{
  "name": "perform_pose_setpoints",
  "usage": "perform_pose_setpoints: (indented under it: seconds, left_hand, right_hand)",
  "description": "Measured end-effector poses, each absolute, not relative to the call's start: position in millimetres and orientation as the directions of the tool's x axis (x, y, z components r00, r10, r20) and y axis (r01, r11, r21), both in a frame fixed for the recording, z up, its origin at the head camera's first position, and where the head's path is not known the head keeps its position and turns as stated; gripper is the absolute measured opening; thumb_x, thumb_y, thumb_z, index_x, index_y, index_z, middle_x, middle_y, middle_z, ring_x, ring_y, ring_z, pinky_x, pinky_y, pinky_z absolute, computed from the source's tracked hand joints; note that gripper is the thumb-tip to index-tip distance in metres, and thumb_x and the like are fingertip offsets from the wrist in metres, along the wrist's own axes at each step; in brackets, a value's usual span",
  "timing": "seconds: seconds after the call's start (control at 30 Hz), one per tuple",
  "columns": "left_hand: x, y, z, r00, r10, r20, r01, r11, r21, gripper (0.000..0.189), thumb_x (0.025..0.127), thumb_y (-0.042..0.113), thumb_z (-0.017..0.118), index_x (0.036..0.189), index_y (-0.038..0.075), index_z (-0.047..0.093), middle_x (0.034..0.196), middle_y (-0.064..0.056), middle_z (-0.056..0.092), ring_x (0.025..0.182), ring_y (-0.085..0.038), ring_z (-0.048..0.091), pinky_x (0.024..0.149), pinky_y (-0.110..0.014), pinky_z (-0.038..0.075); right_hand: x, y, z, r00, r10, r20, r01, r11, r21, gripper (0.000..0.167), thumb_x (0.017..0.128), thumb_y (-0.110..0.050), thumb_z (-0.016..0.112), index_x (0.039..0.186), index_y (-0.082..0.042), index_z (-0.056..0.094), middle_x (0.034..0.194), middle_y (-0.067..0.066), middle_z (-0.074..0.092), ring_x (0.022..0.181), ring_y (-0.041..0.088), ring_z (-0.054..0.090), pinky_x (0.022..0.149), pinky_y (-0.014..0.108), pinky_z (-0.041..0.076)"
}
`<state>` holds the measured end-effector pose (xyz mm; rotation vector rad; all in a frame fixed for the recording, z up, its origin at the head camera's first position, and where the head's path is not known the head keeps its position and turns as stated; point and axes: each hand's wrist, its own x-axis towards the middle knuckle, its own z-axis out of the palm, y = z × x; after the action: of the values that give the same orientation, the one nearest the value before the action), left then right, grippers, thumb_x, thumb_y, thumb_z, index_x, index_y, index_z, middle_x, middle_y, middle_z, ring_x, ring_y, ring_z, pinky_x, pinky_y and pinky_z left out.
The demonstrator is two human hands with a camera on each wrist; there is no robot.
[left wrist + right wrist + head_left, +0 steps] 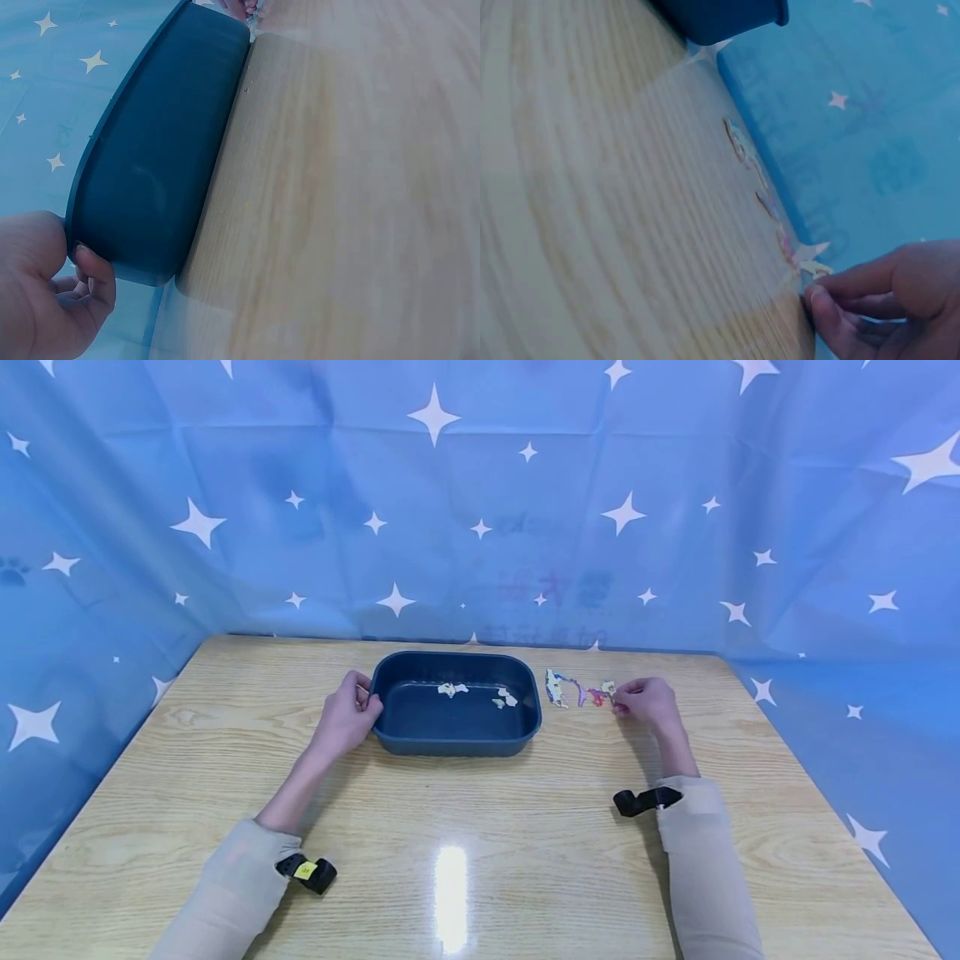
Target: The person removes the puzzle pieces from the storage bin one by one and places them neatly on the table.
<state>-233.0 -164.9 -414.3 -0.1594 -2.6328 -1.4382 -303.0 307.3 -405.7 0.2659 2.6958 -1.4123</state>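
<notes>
My left hand (350, 706) grips the left end of a dark blue rectangular basin (456, 747), thumb at its rim in the left wrist view. Inside the basin lie several small pale irregular pieces (452, 690). To its right, a curving row of flat, coloured puzzle pieces (556, 687) lies on the table, with white, blue, purple and red parts. At the right end of this row, my right hand (649, 700) pinches a small pale puzzle piece (817, 269) between thumb and forefinger, close to the red one. The fingertips partly hide that piece.
The pale wooden table (525, 827) ends at the back against a blue curtain (525, 485) with white stars. Black wrist cameras sit on both sleeves. A bright light reflection (451, 897) shows on the table's front part.
</notes>
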Motion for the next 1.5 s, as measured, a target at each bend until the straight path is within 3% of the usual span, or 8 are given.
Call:
perform_pose_setpoints:
  seconds: [0.17, 0.43, 0.7, 0.87, 1.13, 1.27, 1.37, 1.5]
  left_hand:
    - [-233.0, -164.9, -414.6, -0.985, 0.023, 0.173, 0.158, 0.54, 0.827, 0.02, 0.097, 0.007, 0.051, 0.114, -0.004, 0.049, 0.083, -0.009, 0.055, 0.068, -0.022, 0.051, 0.062, -0.031, 0.042]
    - [-233.0, -165.3, -414.9, -0.985, 0.027, 0.17, 0.158, 0.532, 0.832, 0.02, 0.097, 0.006, 0.05, 0.114, -0.005, 0.049, 0.082, -0.009, 0.055, 0.062, -0.021, 0.051, 0.057, -0.03, 0.042]
    - [-232.5, -165.8, -415.4, -0.986, 0.025, 0.165, 0.153, 0.527, 0.836, 0.02, 0.097, 0.006, 0.05, 0.114, -0.004, 0.049, 0.082, -0.009, 0.054, 0.061, -0.02, 0.051, 0.056, -0.029, 0.043]
    - [-232.1, -166.3, -415.3, -0.986, 0.025, 0.162, 0.151, 0.526, 0.837, 0.02, 0.097, 0.006, 0.05, 0.115, -0.005, 0.048, 0.082, -0.009, 0.054, 0.059, -0.02, 0.051, 0.054, -0.029, 0.043]
    - [-231.8, -166.3, -414.6, -0.987, 0.019, 0.16, 0.146, 0.531, 0.835, 0.02, 0.097, 0.007, 0.05, 0.115, -0.004, 0.049, 0.083, -0.009, 0.055, 0.061, -0.02, 0.051, 0.056, -0.03, 0.043]
    - [-231.8, -165.8, -413.9, -0.987, 0.021, 0.162, 0.148, 0.529, 0.836, 0.021, 0.097, 0.007, 0.05, 0.115, -0.004, 0.049, 0.082, -0.009, 0.055, 0.061, -0.02, 0.051, 0.056, -0.029, 0.043]
    - [-231.8, -165.3, -413.3, -0.986, 0.022, 0.164, 0.151, 0.53, 0.835, 0.021, 0.097, 0.007, 0.05, 0.115, -0.005, 0.049, 0.082, -0.009, 0.055, 0.061, -0.02, 0.051, 0.056, -0.029, 0.043]
    - [-232.1, -164.4, -413.0, -0.986, 0.025, 0.166, 0.153, 0.533, 0.832, 0.021, 0.097, 0.007, 0.05, 0.115, -0.005, 0.049, 0.083, -0.009, 0.055, 0.062, -0.021, 0.051, 0.058, -0.03, 0.042]
  right_hand:
    - [-301.4, 308.2, -405.4, -0.977, 0.131, -0.171, 0.215, 0.581, -0.785, 0.031, 0.097, -0.005, 0.061, 0.118, 0.018, 0.061, 0.081, 0.011, 0.072, 0.066, 0.007, 0.068, 0.069, 0.025, 0.058]
    - [-295.2, 311.4, -401.3, -0.983, 0.126, -0.135, 0.184, 0.698, -0.692, 0.031, 0.095, -0.012, 0.061, 0.114, 0.012, 0.068, 0.097, 0.018, 0.073, 0.077, 0.015, 0.069, 0.077, 0.031, 0.057]
    - [-295.2, 308.0, -394.2, -0.991, 0.089, -0.097, 0.131, 0.715, -0.687, 0.035, 0.097, -0.016, 0.057, 0.119, 0.01, 0.066, 0.101, 0.019, 0.071, 0.084, 0.019, 0.066, 0.079, 0.032, 0.053]
    - [-293.6, 293.9, -382.0, -0.996, 0.046, -0.072, 0.084, 0.669, -0.739, 0.036, 0.101, -0.017, 0.056, 0.123, 0.011, 0.062, 0.105, 0.025, 0.069, 0.086, 0.024, 0.069, 0.085, 0.042, 0.057]
    - [-291.5, 266.9, -369.0, -0.999, -0.022, 0.03, -0.037, 0.662, -0.749, 0.032, 0.102, -0.016, 0.057, 0.119, 0.009, 0.065, 0.105, 0.028, 0.068, 0.089, 0.035, 0.071, 0.082, 0.043, 0.057]
    - [-290.3, 250.9, -364.6, -0.995, -0.065, 0.074, -0.099, 0.675, -0.732, 0.028, 0.102, -0.017, 0.057, 0.117, 0.005, 0.066, 0.098, 0.024, 0.07, 0.086, 0.041, 0.068, 0.071, 0.043, 0.056]
    - [-289.1, 238.4, -362.6, -0.989, -0.099, 0.109, -0.147, 0.665, -0.732, 0.026, 0.102, -0.017, 0.058, 0.115, 0.004, 0.067, 0.094, 0.022, 0.07, 0.082, 0.038, 0.067, 0.061, 0.038, 0.055]
    - [-287.1, 222.1, -360.4, -0.974, -0.152, 0.167, -0.226, 0.655, -0.721, 0.023, 0.101, -0.015, 0.06, 0.113, 0.004, 0.068, 0.094, 0.023, 0.069, 0.08, 0.031, 0.068, 0.062, 0.029, 0.052]
